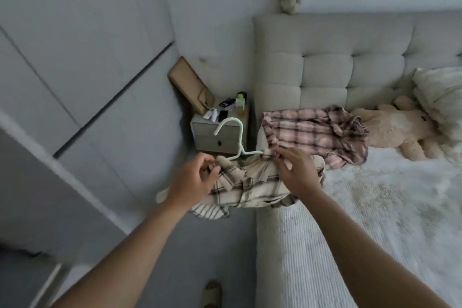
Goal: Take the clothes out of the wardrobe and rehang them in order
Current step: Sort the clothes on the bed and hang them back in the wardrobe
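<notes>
Now both hands work a cream plaid shirt (246, 186) on a white hanger (235, 136) at the bed (375, 207) edge, the left hand (192, 177) pinching its collar, the right hand (298, 174) gripping the opposite shoulder, while a pink plaid shirt (315, 132) lies on the bed beyond.

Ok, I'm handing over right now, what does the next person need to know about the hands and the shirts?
Left hand pinches the cream plaid shirt at one shoulder; right hand grips the other.
The shirt hangs on the white hanger at the bed edge.
Done: the pink plaid shirt lies off its hanger on the bed.
Left: whether the cream shirt is going on or coming off is unclear; rehang both.
</notes>
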